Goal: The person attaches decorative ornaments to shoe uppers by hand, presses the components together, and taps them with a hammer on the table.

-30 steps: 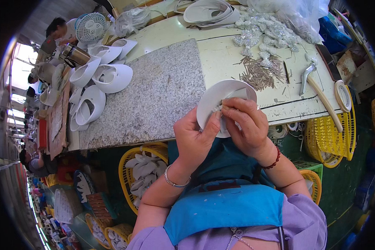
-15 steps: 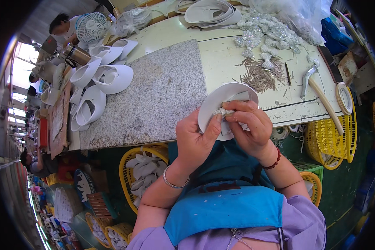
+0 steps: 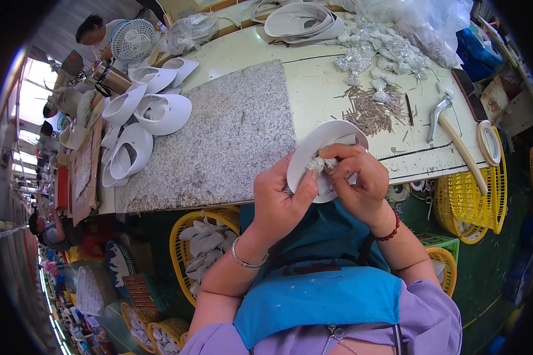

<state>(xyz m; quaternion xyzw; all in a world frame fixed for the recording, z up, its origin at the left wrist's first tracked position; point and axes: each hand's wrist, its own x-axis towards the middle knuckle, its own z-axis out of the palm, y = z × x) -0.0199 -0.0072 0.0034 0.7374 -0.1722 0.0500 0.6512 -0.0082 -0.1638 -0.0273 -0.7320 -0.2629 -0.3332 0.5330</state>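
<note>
Just over the table's near edge I hold a white piece that looks like a shoe upper (image 3: 305, 148), its broad rounded end tipped up. My left hand (image 3: 281, 192) is closed round its left side, thumb pressed on the inner face. A small glittery white bow (image 3: 315, 164) sits between the fingers of both hands, against the upper. Closed in a pinch, my right hand (image 3: 361, 177) grips the bow's right part. The fingertips hide where bow and upper meet.
White uppers (image 3: 163, 113) stand at the left beside a speckled grey board (image 3: 219, 136). Glittery bows (image 3: 379, 56), thin brown strips (image 3: 370, 109), a hammer (image 3: 459, 142) and a tape roll (image 3: 488, 142) lie right. Yellow baskets (image 3: 177, 248) stand below. Another person (image 3: 92, 32) sits far left.
The bow shows more plainly between my fingertips. Both hands and the upper have shifted slightly right and down in the picture.
</note>
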